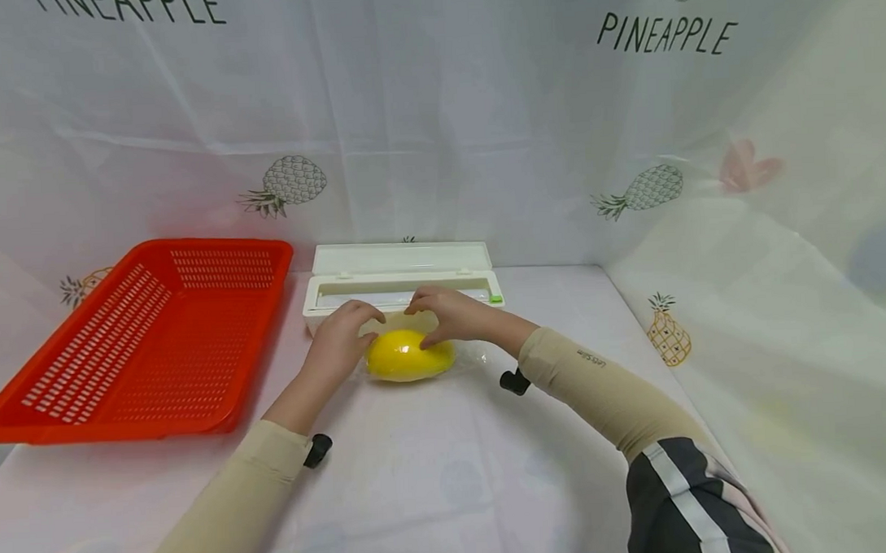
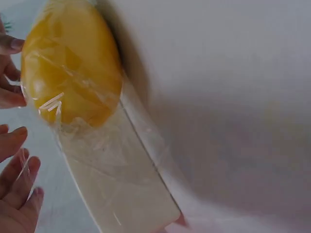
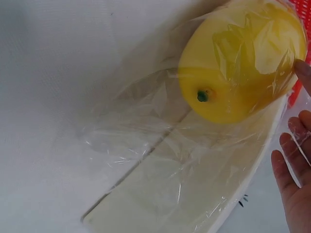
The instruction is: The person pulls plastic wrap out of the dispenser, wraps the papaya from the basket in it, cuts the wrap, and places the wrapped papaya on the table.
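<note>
A yellow oval fruit lies on the table, loosely covered in clear cling film. It sits just in front of a white film dispenser box whose lid stands open. My left hand rests against the fruit's left end. Its fingers are nearly straight, with film over them. My right hand lies over the top right of the fruit. Its fingers are straight, and one fingertip touches the film on the fruit. The film runs from the fruit back over the box.
A red perforated basket sits to the left of the box. A white cloth with pineapple prints covers the table and hangs as walls behind and to the right. Bare table lies in front of the fruit.
</note>
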Motion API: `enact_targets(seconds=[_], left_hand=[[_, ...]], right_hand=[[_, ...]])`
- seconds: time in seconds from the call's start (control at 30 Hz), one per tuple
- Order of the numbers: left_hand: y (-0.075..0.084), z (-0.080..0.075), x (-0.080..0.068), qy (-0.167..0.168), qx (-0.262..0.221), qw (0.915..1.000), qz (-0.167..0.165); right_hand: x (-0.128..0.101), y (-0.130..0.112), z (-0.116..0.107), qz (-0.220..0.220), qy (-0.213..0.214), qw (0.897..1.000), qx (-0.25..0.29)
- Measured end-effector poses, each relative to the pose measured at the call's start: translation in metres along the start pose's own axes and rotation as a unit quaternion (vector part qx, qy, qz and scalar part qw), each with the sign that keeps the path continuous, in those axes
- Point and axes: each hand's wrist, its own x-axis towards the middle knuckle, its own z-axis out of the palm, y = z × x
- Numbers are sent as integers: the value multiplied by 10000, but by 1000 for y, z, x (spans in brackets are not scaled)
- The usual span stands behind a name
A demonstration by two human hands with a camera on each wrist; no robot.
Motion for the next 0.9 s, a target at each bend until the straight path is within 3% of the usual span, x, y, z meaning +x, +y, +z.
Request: enact_targets(seconds=[0.37, 0.6, 0.9], left_hand=[[-11, 4, 13, -524, 480, 9972, -227], [-13, 6, 9, -548, 644, 9964, 68], [-12, 9, 5, -907, 588, 9939, -227]], right_hand=[[2, -1, 3, -23, 102, 9999, 125], [1, 0, 8, -87, 287, 9991, 295], [-5, 1, 17, -161, 396, 9986, 297]])
